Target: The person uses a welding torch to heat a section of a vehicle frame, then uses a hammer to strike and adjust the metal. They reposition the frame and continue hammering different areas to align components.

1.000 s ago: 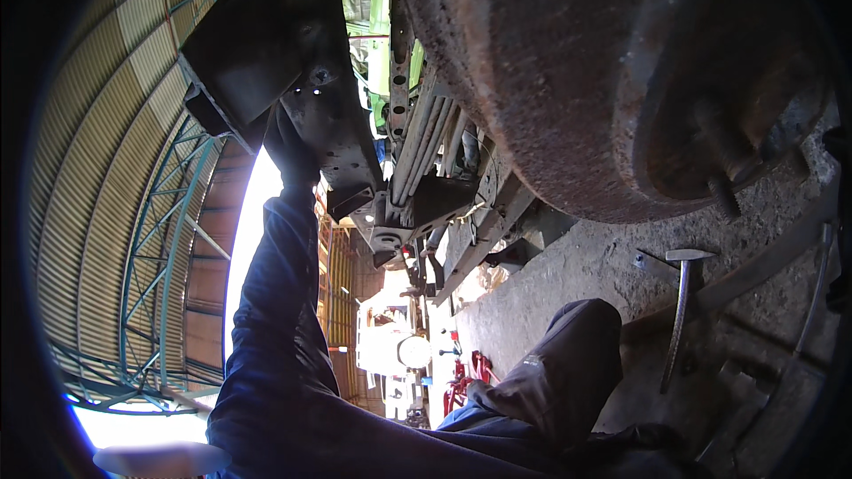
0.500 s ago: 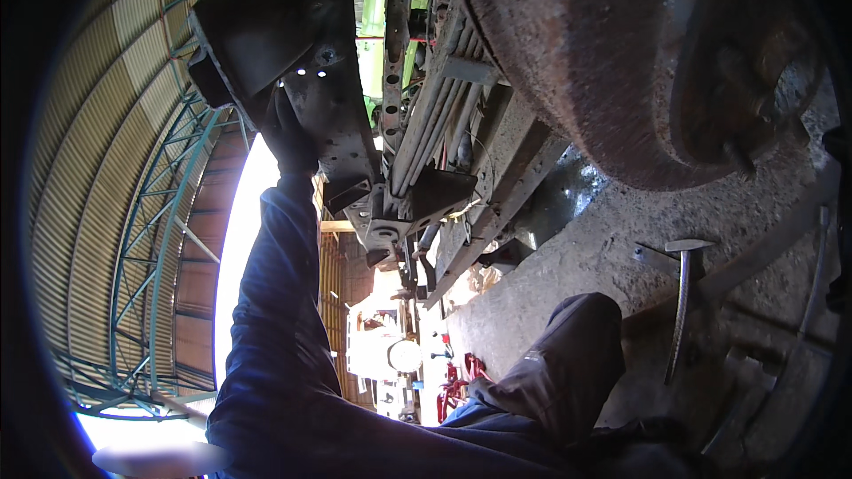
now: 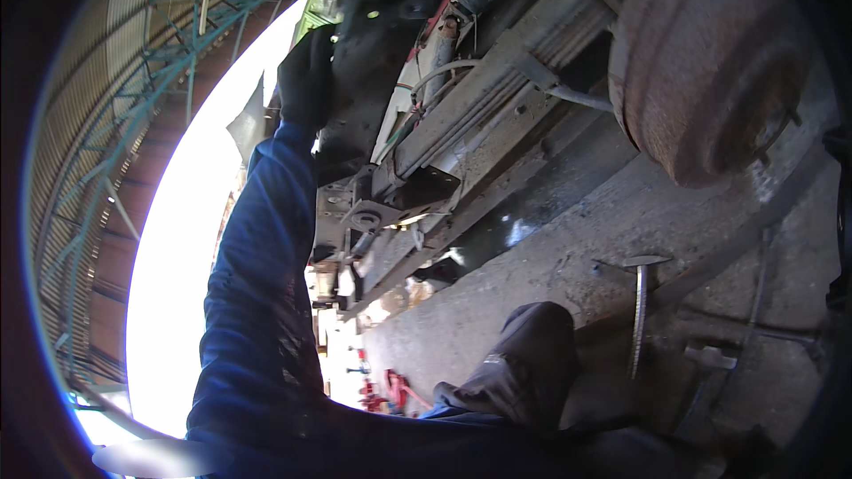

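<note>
My left arm, in a blue sleeve, stretches up and away, and my left hand (image 3: 304,80) in a dark glove is closed on the left edge of a dark metal panel (image 3: 364,80). This panel hangs on the underside of a vehicle. The fingertips are dim against it and partly hidden. Just right of the panel run a leaf spring (image 3: 497,98) and a hose (image 3: 444,71). Below the hand sits a metal bracket (image 3: 364,217) at the spring's end. My right hand is outside the picture.
A rusty brake drum (image 3: 710,62) fills the upper right. On the concrete floor (image 3: 506,275) lie a hammer (image 3: 641,310), a second hammer-like tool (image 3: 710,357) and a long bar (image 3: 754,302). My bent knee (image 3: 541,337) is at lower middle, near a red jack-like object (image 3: 399,390).
The view has turned and shifted, so the drum appears smaller and farther right. My left hand has moved from the panel's underside to higher up on its left edge.
</note>
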Available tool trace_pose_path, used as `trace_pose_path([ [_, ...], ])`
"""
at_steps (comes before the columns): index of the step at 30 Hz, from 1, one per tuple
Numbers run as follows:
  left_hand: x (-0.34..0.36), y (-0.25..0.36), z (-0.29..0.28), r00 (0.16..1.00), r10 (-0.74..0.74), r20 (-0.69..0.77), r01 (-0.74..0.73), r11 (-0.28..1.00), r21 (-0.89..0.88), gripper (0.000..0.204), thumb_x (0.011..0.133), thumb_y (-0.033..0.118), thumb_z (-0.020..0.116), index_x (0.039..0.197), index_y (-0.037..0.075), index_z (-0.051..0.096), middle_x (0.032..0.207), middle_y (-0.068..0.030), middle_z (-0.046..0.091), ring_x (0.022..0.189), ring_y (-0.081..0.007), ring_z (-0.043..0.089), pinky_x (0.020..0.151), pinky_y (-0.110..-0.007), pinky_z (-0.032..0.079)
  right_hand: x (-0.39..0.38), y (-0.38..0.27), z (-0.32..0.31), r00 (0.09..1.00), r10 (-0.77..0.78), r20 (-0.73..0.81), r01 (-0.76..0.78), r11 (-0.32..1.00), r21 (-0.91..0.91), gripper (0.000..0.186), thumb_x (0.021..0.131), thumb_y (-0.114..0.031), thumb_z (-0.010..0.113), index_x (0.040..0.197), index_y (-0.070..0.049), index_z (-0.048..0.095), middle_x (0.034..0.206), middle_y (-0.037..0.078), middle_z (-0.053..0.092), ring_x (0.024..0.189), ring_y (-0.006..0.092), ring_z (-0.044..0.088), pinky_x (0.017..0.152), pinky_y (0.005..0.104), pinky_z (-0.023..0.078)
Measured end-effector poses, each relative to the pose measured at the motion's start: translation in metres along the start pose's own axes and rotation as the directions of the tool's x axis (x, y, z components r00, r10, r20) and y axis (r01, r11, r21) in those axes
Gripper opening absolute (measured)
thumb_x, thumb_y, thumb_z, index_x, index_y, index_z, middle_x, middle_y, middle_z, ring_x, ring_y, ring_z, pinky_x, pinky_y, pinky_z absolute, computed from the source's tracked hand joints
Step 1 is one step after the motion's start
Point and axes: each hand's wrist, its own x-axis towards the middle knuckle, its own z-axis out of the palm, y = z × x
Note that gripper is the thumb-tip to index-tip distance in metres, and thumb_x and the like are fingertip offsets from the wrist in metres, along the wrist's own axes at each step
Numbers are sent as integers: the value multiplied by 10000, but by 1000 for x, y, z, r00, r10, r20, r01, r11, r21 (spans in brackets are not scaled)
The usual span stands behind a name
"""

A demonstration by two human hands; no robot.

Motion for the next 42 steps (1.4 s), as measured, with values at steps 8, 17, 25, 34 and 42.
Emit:
trace_pose_path([
  [8,-1,7,6,981,-193,-31,180,953,-244,379,1075,401,619,1216,93,790,1041,-180,799,950,-316,773,880,-420,577,32,19,-127,899,-246,362,164,956,244,717,1105,-544,508,1359,109,658,1372,313,678,1365,424,602,1200,484,424],
  [17,-1,15,-2,981,-191,47,194,898,-396,353,1035,379,675,1172,80,803,1077,-196,787,959,-389,761,852,-459,588,-22,-77,-503,689,-12,-724,544,669,507,599,1115,-323,611,1589,18,473,1614,257,509,1517,387,458,1250,456,341],
  [25,-3,5,6,996,-86,-17,66,860,-507,274,1034,321,687,1154,98,791,1014,-171,772,898,-381,750,808,-467,601,-72,-168,-813,465,-2,-885,760,513,398,592,1100,-349,640,1542,27,525,1580,243,547,1486,367,506,1232,453,374],
  [34,9,-4,-8,952,-10,306,180,826,-533,222,1045,273,637,1174,119,731,1012,-152,737,924,-356,741,789,-497,599,-15,-262,-984,192,-243,-951,893,446,67,578,1059,-381,668,1466,23,591,1490,285,599,1394,427,566,1187,497,431],
  [42,16,-9,-8,967,68,244,85,819,-567,216,1022,265,663,1134,81,680,906,-111,709,829,-306,737,670,-455,591,42,-364,-1019,163,-489,-857,942,334,-12,496,1025,-333,635,1399,-8,657,1400,277,664,1292,459,620,1133,518,470],
])
